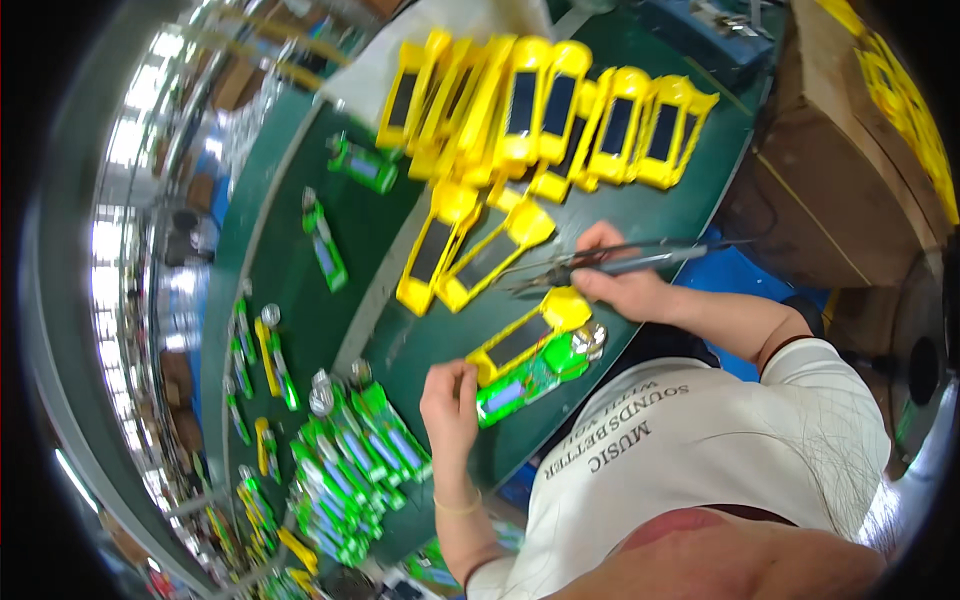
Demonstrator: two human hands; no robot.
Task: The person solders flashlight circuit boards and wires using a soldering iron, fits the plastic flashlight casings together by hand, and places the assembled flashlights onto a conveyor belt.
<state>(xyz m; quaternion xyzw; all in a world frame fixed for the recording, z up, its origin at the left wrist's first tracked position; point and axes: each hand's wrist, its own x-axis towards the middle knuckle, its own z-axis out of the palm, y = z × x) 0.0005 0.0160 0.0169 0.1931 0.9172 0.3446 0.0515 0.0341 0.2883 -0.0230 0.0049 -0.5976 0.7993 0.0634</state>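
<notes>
My left hand (pixel 450 400) has its thumb and fingers closed at the lower left end of a yellow plastic casing (pixel 515 345) with a dark rectangular window. Against that casing's near side lies a green circuit board (pixel 535 380) with a pale blue block and a round silvery part at its right end. My right hand (pixel 622 275) is wrapped round a slim pen-shaped tool (pixel 645 262) with a grey handle and dark front, its thin end pointing left above the casing. Blur hides the tool's exact kind. Two more yellow casings (pixel 490 255) lie just beyond.
A heap of yellow casings (pixel 520 100) covers the far part of the green table (pixel 390 345). Green circuit boards (pixel 350 470) are piled at the near left. Single boards (pixel 325 245) lie across the strip to the left. A cardboard box (pixel 830 170) stands at right.
</notes>
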